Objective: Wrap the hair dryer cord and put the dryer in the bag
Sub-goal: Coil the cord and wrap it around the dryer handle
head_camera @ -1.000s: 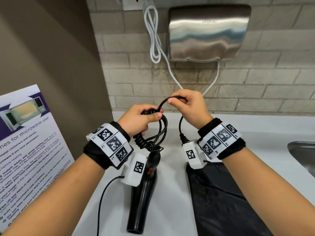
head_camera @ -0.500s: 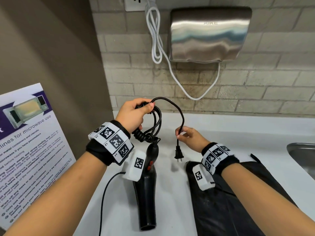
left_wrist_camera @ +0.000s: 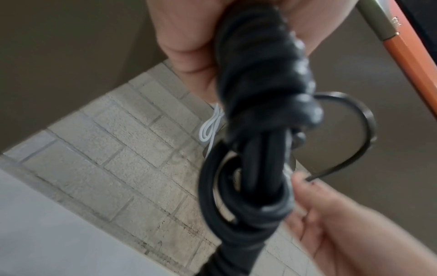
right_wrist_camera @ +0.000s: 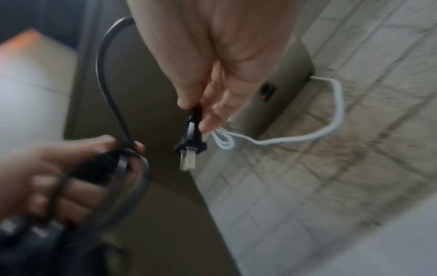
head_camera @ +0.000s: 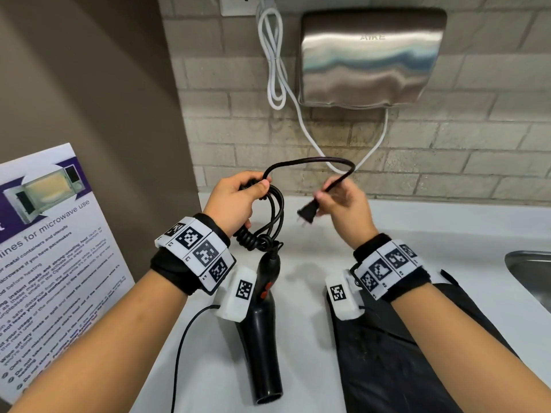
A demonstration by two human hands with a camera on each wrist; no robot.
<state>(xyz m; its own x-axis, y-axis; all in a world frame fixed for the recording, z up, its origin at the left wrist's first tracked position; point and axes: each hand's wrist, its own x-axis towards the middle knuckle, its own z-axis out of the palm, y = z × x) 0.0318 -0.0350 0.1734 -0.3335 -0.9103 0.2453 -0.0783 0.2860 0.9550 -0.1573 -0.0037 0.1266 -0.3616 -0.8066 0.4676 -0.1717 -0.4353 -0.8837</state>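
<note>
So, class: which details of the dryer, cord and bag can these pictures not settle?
- Dryer: head view, wrist camera covers part of its handle.
- Cord loops: left wrist view, blurred, uncountable.
- Bag opening: head view, right arm and bottom edge hide it.
- Plug prongs: right wrist view, blurred.

The black hair dryer (head_camera: 265,332) hangs nozzle-down over the white counter (head_camera: 298,323), its cord (head_camera: 275,216) partly looped; the black bag (head_camera: 387,368) lies flat beside it, toward the counter's right.

Readable print on two things
The hand dryer (head_camera: 371,58) reads "AIKE"; the poster (head_camera: 44,263) reads "for microwave use".
</note>
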